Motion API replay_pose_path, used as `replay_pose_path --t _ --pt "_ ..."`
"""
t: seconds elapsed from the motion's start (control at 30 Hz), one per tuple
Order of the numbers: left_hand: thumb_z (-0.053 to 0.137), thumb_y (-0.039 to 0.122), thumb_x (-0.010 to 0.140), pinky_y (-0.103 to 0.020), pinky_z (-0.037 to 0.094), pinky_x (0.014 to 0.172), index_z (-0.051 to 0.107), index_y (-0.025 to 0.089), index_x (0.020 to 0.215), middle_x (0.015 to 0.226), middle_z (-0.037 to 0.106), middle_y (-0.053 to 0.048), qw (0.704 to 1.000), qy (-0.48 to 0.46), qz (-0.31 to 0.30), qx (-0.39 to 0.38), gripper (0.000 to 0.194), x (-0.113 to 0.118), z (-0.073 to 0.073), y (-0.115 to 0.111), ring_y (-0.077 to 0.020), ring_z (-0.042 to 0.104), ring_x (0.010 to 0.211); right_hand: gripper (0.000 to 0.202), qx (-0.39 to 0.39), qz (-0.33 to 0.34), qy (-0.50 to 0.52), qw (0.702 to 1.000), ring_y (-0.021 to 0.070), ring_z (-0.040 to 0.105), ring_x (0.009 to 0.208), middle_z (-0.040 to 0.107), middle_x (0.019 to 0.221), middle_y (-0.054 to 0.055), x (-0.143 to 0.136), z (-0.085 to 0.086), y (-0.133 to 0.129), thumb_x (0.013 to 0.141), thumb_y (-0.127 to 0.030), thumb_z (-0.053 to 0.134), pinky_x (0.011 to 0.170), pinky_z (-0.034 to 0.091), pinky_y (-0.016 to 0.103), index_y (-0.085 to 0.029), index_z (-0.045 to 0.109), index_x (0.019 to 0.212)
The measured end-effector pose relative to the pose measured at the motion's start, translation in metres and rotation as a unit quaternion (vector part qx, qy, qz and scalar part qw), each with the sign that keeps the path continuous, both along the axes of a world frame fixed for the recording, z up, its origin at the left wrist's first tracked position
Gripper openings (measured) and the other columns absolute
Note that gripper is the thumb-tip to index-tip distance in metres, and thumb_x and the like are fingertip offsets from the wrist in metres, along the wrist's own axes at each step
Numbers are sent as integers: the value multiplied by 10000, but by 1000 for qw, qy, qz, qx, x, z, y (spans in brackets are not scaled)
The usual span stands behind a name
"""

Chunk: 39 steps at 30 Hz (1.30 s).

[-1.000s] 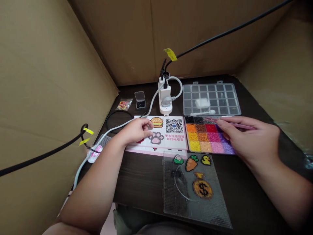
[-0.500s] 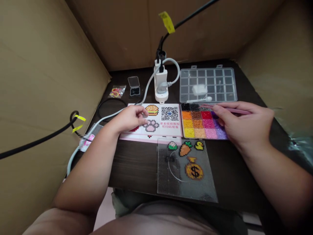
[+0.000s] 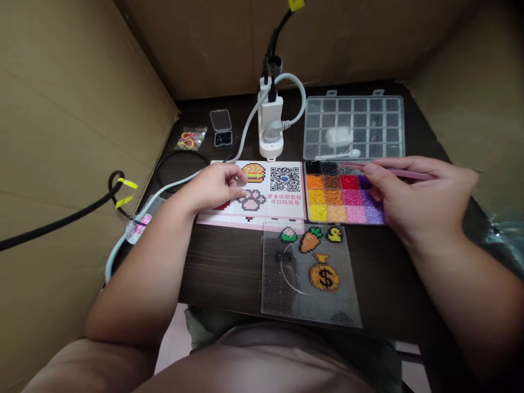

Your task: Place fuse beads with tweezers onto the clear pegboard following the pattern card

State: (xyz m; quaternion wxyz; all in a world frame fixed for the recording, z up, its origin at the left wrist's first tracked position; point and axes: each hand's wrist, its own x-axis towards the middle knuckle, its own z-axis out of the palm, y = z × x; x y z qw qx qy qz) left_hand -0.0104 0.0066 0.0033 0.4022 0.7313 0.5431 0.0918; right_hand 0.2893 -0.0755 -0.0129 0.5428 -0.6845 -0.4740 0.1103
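Right hand point(image 3: 421, 199): thumb and forefinger are pinched together on the pink tweezers point(image 3: 405, 173), whose tips reach leftward from them over the dark-bead row of the bead box point(image 3: 346, 222). Whether the tips grip a bead cannot be told. The box lies below and to the left of these fingers, its coloured beads sorted by compartment; the lid point(image 3: 379, 120) stretches beyond them, with a white scoop point(image 3: 353, 154) along its near edge.

Left hand point(image 3: 219, 188): fingers half curled over the card point(image 3: 286, 212), a gap between thumb and forefinger, nothing visible in their hold. The printed paw point(image 3: 252, 201) is just beside the thumb tip, the burger point(image 3: 254, 173) just beyond it. Farther from these fingers stand the power strip point(image 3: 271, 144) and an open small box point(image 3: 223, 139).

Between both sets of fingers, nearer the body: the pegboard point(image 3: 286, 303), bearing a carrot point(image 3: 310, 240), duck point(image 3: 334, 235) and money bag point(image 3: 324, 277).
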Motion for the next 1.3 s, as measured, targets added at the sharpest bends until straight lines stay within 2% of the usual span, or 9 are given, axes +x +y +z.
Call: replay_pose_path --t 0.3,0.53,0.77,0.93,1.3 --pt "712 225 743 -276 372 540 654 174 885 615 527 41 1000 -9 -15 10 162 -4 -4 2 -94 474 535 186 13 8 1 1000 208 722 634 754 719 77 1 -2 -1 697 -251 811 640 622 389 -156 793 855" --pt "717 200 725 -263 362 536 646 161 870 612 519 49 1000 -4 -2 3 166 -1 -2 1 -83 454 527 212 -2 -2 -3 1000 236 750 731 780 810 103 0 0 0 692 -282 811 713 629 404 -157 797 862" --pt "694 241 750 -252 355 523 626 174 895 642 509 53 1000 -22 -6 -16 174 -6 -10 3 -81 460 536 178 -10 -14 -22 1000 215 751 721 788 811 69 3 0 0 695 -329 794 705 639 360 -198 802 816" --pt "684 247 754 -259 368 538 621 177 889 640 499 57 1000 -17 -2 -21 165 -5 -8 2 -87 461 546 181 -25 -30 -33 999 224 757 776 791 850 74 3 2 0 692 -296 803 779 639 375 -191 802 840" --pt "630 289 809 -261 376 555 635 170 885 658 526 36 1000 -20 -16 -7 142 -5 -8 2 -99 481 577 164 -36 -35 -42 998 199 758 786 791 876 97 0 4 0 731 -258 798 769 629 320 -162 801 864"
